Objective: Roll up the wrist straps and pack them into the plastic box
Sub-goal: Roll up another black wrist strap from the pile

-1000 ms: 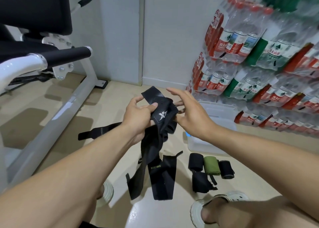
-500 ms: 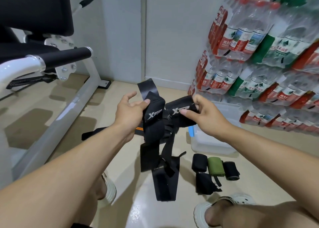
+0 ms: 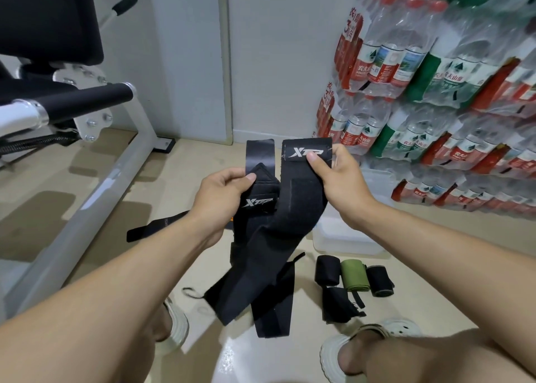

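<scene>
1. The two black wrist straps point(image 3: 269, 231) have been pulled apart since a moment ago, logo ends now side by side, tails hanging crossed above the floor; rolling can start.
2. Plastic box point(image 3: 345, 237) waits behind.
3. Left hand point(image 3: 223, 191) pinches one strap, right hand point(image 3: 339, 182) the other.

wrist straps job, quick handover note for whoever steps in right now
Left hand pinches one black strap near its top; right hand pinches a second strap at its logo end. Both hang unrolled toward the floor.
Done: four rolls lie on the floor beside the box.
Left: roll the held pair and another strap on the floor, then pack all into the box.
</scene>
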A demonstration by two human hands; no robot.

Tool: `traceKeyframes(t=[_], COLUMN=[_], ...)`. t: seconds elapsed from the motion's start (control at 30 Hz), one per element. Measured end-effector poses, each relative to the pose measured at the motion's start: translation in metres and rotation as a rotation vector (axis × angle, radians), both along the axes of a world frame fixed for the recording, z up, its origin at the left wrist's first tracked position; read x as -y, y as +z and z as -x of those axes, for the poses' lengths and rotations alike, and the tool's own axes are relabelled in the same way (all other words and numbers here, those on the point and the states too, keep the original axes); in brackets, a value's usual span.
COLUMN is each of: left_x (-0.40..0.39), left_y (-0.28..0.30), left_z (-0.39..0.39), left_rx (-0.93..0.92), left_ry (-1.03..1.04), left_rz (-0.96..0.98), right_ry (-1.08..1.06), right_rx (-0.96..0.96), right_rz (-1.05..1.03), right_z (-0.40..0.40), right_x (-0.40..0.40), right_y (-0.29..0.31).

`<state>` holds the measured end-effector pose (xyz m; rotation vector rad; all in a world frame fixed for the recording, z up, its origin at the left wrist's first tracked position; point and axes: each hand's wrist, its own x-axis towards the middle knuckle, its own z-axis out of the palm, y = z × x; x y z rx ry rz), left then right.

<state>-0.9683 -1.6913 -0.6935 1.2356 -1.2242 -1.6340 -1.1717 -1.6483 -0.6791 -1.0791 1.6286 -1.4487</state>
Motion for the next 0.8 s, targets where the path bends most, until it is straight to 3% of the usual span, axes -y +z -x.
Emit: traceKeyframes(t=[0.23,0.4,0.53,0.73,0.8], left_x=[0.004,-0.002,-0.007,-0.008,-0.008], left_y=[0.002,0.003,-0.003,-0.005,-0.004], left_z=[-0.006,-0.009,-0.004,-0.001,0.0], left_rx=[0.0,0.019,0.034,0.011,-0.015], left_ry=[0.031,-0.291,-0.347,-0.34,-0.294], left_rz=[0.021,0.011,-0.032,-0.064,-0.067], right_ry=[-0.073,-0.138,-0.103,0.026,0.095], right_rx=[-0.053,0.001,0.027,0.447,0.465], right_rz=[-0.104,-0.145,-0.136,-0.168,-0.192], right_z=[0.008,0.009,-0.001,-0.02,-0.02], right_x=[0.001,0.0,0.002,-0.006,-0.006], right_y=[-0.005,-0.006,-0.003,0.017,0.02])
